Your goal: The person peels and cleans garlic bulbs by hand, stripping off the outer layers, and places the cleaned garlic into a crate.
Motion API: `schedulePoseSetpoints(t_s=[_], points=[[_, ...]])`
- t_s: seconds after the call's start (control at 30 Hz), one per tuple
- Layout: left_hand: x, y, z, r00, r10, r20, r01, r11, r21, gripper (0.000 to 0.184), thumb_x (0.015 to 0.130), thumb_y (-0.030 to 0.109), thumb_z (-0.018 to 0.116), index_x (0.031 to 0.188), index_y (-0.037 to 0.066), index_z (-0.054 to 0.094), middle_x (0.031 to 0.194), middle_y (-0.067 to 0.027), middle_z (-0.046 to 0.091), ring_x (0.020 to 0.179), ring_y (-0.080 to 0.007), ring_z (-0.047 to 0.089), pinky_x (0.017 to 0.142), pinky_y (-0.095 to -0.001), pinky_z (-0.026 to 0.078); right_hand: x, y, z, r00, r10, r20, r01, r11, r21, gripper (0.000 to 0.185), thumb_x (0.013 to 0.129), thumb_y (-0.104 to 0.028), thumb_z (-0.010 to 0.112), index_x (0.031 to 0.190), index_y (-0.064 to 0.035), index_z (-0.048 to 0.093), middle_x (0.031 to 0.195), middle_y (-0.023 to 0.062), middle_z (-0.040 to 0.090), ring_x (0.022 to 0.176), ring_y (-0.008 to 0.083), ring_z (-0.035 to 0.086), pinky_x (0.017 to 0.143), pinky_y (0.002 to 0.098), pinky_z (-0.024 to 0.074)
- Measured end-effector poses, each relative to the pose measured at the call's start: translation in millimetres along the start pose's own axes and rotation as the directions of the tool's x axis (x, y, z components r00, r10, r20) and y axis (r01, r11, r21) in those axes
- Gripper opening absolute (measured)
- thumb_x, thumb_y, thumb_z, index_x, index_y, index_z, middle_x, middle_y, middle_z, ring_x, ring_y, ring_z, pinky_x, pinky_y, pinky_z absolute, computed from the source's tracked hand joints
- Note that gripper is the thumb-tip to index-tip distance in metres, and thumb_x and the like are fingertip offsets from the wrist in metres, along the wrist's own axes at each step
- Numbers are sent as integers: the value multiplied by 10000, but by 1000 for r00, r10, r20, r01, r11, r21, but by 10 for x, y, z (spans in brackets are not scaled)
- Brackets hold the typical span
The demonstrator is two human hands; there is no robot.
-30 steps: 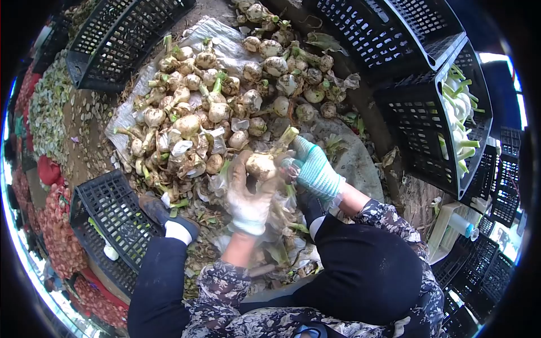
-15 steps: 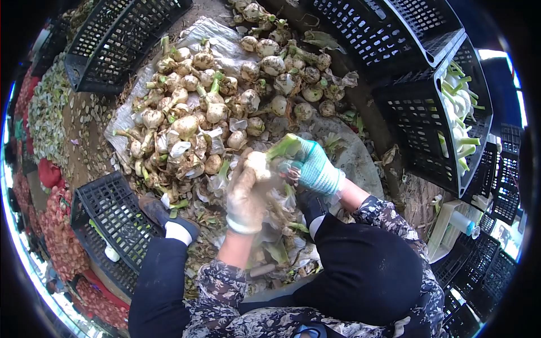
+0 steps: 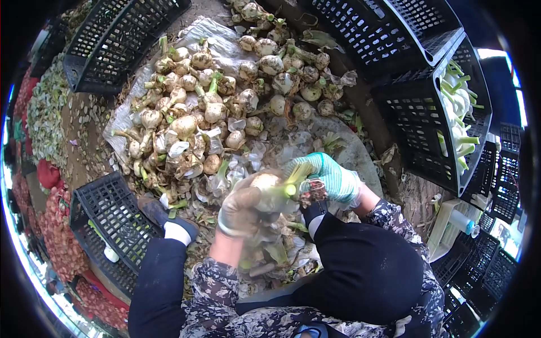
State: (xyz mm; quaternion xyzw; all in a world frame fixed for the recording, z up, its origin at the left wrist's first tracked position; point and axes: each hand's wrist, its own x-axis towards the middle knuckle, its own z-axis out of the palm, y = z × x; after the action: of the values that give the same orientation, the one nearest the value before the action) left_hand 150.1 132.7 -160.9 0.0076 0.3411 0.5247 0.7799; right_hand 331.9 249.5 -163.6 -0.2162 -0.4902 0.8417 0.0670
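Your left hand [image 3: 241, 207] wraps around a pale bulb [image 3: 266, 181] near the centre. At three o'clock from it, your curled right hand [image 3: 333, 179] grasps a blurred reddish object [image 3: 313, 190] beside the bulb's green stalk [image 3: 291, 188].

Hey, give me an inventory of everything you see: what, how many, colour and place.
Held bulb: one, pale with green stem, between the hands
Piled bulbs: many, cream and brown, upper middle
Sheet: one, whitish, under the pile
Crates: several, black, both sides
White bulbs: several, green-stemmed, right crate
Sacks: several, reddish, far left
Box: one, pale, right
Small item: one, dark reddish, in right hand, unclear
Left hand: one, soiled whitish glove, centre
Right hand: one, green-white glove, right of centre
Trousers: one pair, dark, below
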Motion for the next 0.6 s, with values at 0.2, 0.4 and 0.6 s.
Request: schedulePoseSetpoints(t_s=[0.2,0.4,0.6], points=[[147,-52,-71,997,76,34,-80,987,138,835,662,545,715,1207,-39,474,1115,-145,576,995,-230,577,874,-319,465,-10,199,-14,978,130,-166,-55,917,396,243,869,-209,601,1015,-15,601,801,4,610,695,31,531,586,178,435],[102,-166,179,895,440,-78,-365,821,439,700,671,334,787,1207,15,468,1111,-83,539,985,-178,553,845,-297,464,49,84,129,989,-75,-127,53,984,-171,125,813,-87,655,912,-18,621,786,3,584,718,52,522,614,220,428],[52,-65,-53,988,121,99,-116,992,-56,661,647,159,798,1201,6,472,1096,-132,581,930,-191,603,696,-271,547,-152,183,119,967,33,-253,63,930,361,156,789,-31,589,944,-17,593,826,21,592,722,105,554,678,252,468]])
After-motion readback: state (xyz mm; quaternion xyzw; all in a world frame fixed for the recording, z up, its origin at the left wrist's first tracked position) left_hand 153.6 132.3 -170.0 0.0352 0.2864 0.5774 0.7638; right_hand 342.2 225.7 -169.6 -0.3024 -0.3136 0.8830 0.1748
